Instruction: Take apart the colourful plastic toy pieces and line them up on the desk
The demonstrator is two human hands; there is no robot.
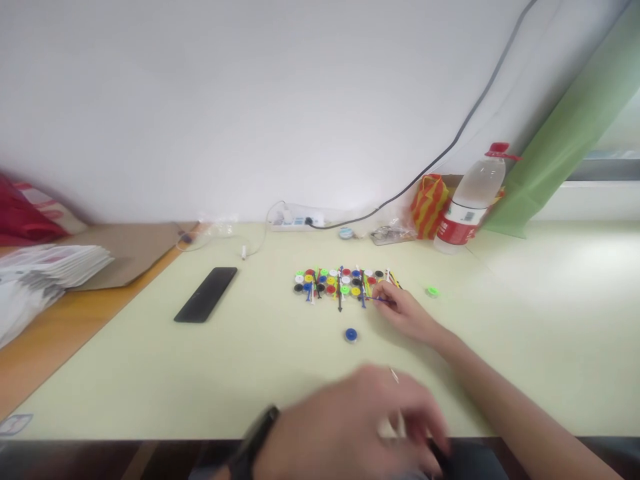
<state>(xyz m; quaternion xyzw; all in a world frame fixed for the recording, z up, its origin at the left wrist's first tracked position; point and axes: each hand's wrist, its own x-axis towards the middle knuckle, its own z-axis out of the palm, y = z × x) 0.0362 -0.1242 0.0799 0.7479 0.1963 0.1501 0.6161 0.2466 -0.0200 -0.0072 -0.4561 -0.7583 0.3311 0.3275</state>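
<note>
My right hand [400, 310] is at the right end of a cluster of small round coloured discs [330, 281], its fingers pinched on a thin blue stick [376, 299]. Several thin arrow-tipped sticks [341, 297] in black, white, blue and yellow lie across the discs. My left hand [360, 413], wearing a ring and a dark wristband [257, 440], is close to the camera over the table's front edge. It is smeared by motion with its fingers bent, and I cannot make out whether it holds anything. Between my left hand and the cluster sits a single blue disc [351, 335].
A green disc [433, 291] lies to the right. A black phone-like slab [206, 295] lies to the left, and stacked papers [75, 263] sit on cardboard [140, 250]. Along the wall are a power strip [295, 222], a striped bag [429, 203] and a large bottle [470, 200].
</note>
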